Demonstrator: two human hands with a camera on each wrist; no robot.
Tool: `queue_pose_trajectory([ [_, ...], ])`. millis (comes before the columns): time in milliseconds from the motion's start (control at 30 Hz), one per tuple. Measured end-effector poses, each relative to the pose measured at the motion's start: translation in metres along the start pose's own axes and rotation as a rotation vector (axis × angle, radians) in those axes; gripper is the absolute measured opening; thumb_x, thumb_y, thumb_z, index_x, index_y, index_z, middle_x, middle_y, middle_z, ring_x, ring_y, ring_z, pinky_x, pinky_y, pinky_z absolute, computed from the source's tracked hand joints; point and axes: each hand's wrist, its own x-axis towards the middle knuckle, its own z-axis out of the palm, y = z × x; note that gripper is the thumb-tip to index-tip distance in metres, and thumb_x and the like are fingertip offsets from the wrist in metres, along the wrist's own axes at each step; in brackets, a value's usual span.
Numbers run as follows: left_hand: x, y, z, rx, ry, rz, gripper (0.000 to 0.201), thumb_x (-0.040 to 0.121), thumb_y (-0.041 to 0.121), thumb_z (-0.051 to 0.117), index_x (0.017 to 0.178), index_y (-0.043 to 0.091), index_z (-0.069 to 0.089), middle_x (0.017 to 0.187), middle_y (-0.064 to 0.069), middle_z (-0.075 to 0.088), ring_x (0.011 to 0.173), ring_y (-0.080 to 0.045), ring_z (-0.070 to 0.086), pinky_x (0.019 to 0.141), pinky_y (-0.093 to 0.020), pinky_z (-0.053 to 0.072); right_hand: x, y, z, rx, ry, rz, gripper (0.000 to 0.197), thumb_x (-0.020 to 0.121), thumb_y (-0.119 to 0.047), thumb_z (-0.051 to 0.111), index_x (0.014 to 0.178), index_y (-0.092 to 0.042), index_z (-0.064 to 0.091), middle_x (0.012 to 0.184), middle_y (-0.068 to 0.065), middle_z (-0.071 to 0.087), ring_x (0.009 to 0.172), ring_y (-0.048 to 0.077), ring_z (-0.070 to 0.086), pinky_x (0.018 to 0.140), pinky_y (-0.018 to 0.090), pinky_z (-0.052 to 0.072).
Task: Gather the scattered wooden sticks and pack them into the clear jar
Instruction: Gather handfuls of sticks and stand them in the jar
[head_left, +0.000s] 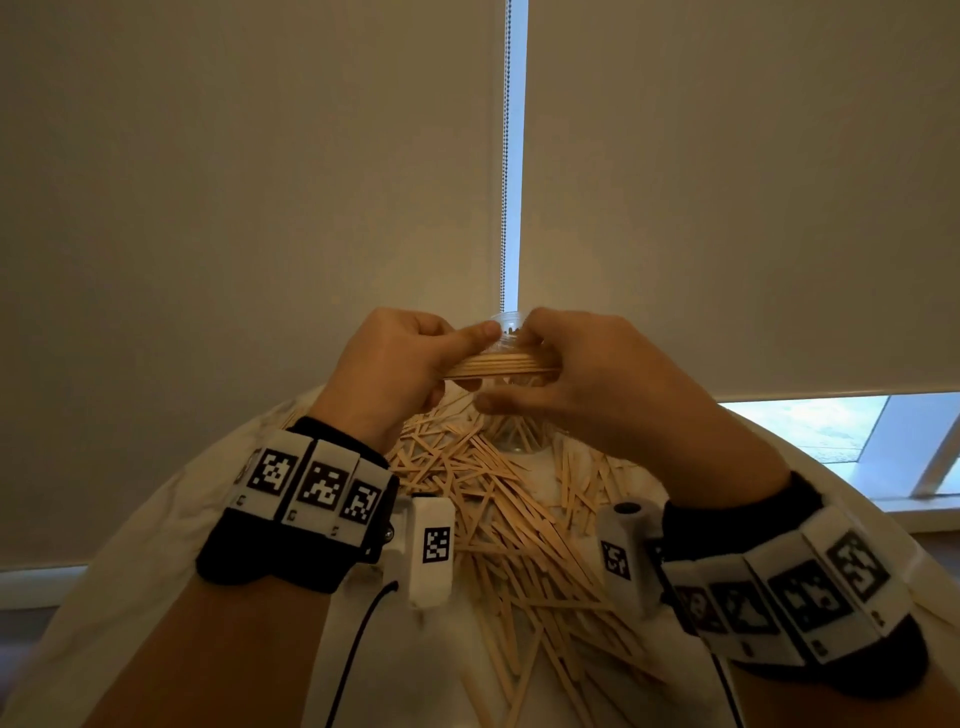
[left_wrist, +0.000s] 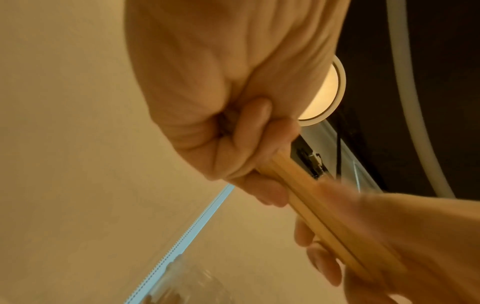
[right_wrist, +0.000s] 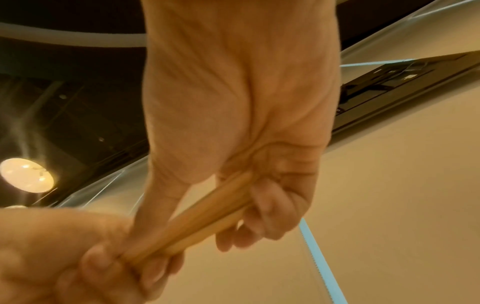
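Both forearms reach toward 12 o'clock, wrists raised. The left hand (head_left: 395, 358) sits at 9 o'clock and the right hand (head_left: 582, 369) at 3 o'clock, facing each other, fingers (left_wrist: 259, 131) and thumbs curled in a grip, almost touching.

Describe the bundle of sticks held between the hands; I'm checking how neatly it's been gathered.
The bundle of sticks is a tight stack of thin, flat, pale wooden sticks, their lengths aligned side by side. It lies roughly level in the air, above the scattered sticks and in front of the clear jar. The left hand grips one end and the right hand the other, fingers curled round it. The stick count cannot be told.
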Motion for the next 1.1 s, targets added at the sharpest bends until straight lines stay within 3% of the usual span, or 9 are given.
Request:
queue_pose_trajectory([
  [133,0.001,-0.005,0.004,-0.147,-0.005,-0.063,0.035,0.086,0.039,0.074,0.077,0.005,0.068,0.064,-0.007,0.071,0.04,-0.009,0.041,0.039,-0.019,0.035,0.001,0.007,0.0,0.113,0.123,0.021,0.065,0.085,-0.076,0.028,0.086,-0.022,0.063,0.072,-0.005,0.059,0.067,0.008,0.055,0.062,0.027,0.044],
  [367,0.0,-0.012,0.016,-0.337,-0.165,-0.204,0.032,0.095,0.033,0.063,0.099,0.001,0.065,0.079,-0.016,0.073,0.047,-0.009,0.054,0.042,-0.015,0.046,0.004,0.022,0.008,0.034,0.237,0.153,0.051,0.096,-0.054,0.046,0.064,-0.023,0.072,0.045,-0.001,0.048,0.043,0.012,0.044,0.048,0.026,0.037],
  [500,0.009,-0.028,0.015,-0.539,-0.026,-0.371,0.043,0.101,0.042,0.05,0.108,0.003,0.065,0.093,-0.016,0.076,0.064,-0.015,0.07,0.053,-0.02,0.056,0.011,0.047,-0.006,0.029,0.283,0.292,0.049,0.093,-0.05,0.05,0.059,-0.019,0.067,0.046,0.0,0.049,0.044,0.014,0.044,0.047,0.026,0.032],
  [600,0.023,-0.045,0.02,-0.454,0.109,-0.374,0.024,0.099,0.018,0.06,0.118,0.003,0.06,0.109,-0.017,0.072,0.082,-0.018,0.071,0.068,-0.023,0.059,0.035,0.071,-0.024,-0.016,0.418,0.366,0.047,0.088,-0.05,0.05,0.064,-0.015,0.07,0.05,0.004,0.052,0.047,0.021,0.049,0.048,0.03,0.037],
  [700,0.046,-0.051,0.035,-0.303,-0.012,-0.39,0.069,0.08,0.019,0.082,0.138,0.012,0.047,0.13,-0.013,0.058,0.113,-0.022,0.06,0.098,-0.038,0.051,0.074,0.088,-0.032,-0.14,0.449,0.381,0.043,0.085,-0.048,0.053,0.068,-0.013,0.07,0.053,0.003,0.053,0.052,0.024,0.052,0.049,0.029,0.035],
  [800,0.075,-0.046,0.052,-0.149,-0.077,-0.377,0.123,0.06,0.036,0.094,0.156,0.022,0.017,0.152,-0.015,0.039,0.137,-0.033,0.041,0.112,-0.052,0.035,0.112,0.094,-0.023,-0.281,0.371,0.334,0.037,0.084,-0.046,0.058,0.075,-0.011,0.068,0.064,0.005,0.058,0.065,0.03,0.06,0.056,0.033,0.044],
  [900,0.094,-0.051,0.073,0.024,-0.137,-0.288,0.143,0.059,0.039,0.094,0.158,0.016,-0.007,0.155,-0.012,0.038,0.139,-0.031,0.04,0.112,-0.046,0.033,0.14,0.089,-0.006,-0.421,0.187,0.243,0.03,0.087,-0.041,0.061,0.073,-0.015,0.059,0.065,0.003,0.053,0.068,0.028,0.055,0.06,0.032,0.039],
  [967,0.099,-0.06,0.081,0.028,-0.152,-0.243,0.14,0.06,0.035,0.094,0.158,0.014,-0.004,0.151,-0.009,0.042,0.135,-0.028,0.045,0.107,-0.041,0.042,0.151,0.083,0.009,-0.471,0.001,0.172,0.032,0.092,-0.042,0.059,0.077,-0.013,0.061,0.063,0.001,0.051,0.069,0.025,0.055,0.062,0.031,0.041],
  [1100,0.101,-0.075,0.081,0.061,-0.137,-0.146,0.102,0.075,0.016,0.087,0.152,0.017,0.019,0.115,0.005,0.049,0.101,-0.013,0.052,0.071,-0.016,0.045,0.16,0.075,0.039,-0.601,-0.333,0.037,0.027,0.097,-0.031,0.057,0.093,-0.006,0.066,0.082,0.004,0.061,0.081,0.023,0.06,0.074,0.032,0.049],
])
